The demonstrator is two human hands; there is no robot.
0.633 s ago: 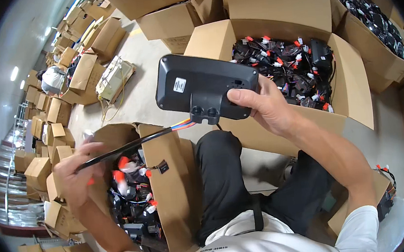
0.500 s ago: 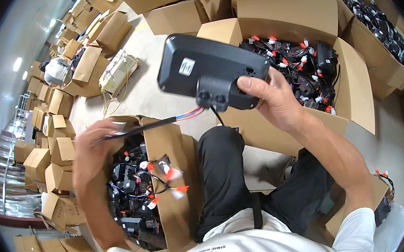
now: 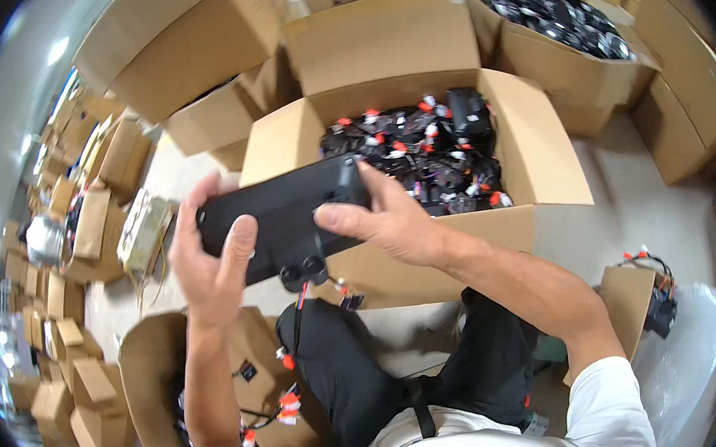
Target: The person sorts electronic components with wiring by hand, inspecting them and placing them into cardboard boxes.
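Observation:
I hold a black plastic instrument unit (image 3: 280, 205) with both hands, above my knees and in front of an open carton. My left hand (image 3: 211, 259) is closed round its left end, thumb on the face toward me. Round its right end is my right hand (image 3: 392, 220), thumb pressed on the same face. Two round sockets (image 3: 304, 272) stick out at the lower edge. From there a thin cable (image 3: 298, 324) with coloured wires hangs down over my leg. Straight ahead, the open carton (image 3: 439, 259) holds many similar black units (image 3: 429, 152) with red and white connectors.
Beside my left leg stands another open carton (image 3: 151, 355), with connectors (image 3: 288, 407) hanging over its side. A carton of black parts (image 3: 558, 19) is at far right. A beige machine (image 3: 145, 227) sits on the floor at left. Near my right elbow lies clear plastic (image 3: 690, 355).
My left hand has let go of the cable and now grips the unit's left end. The unit has moved left and down, and its cable hangs. The view has turned right.

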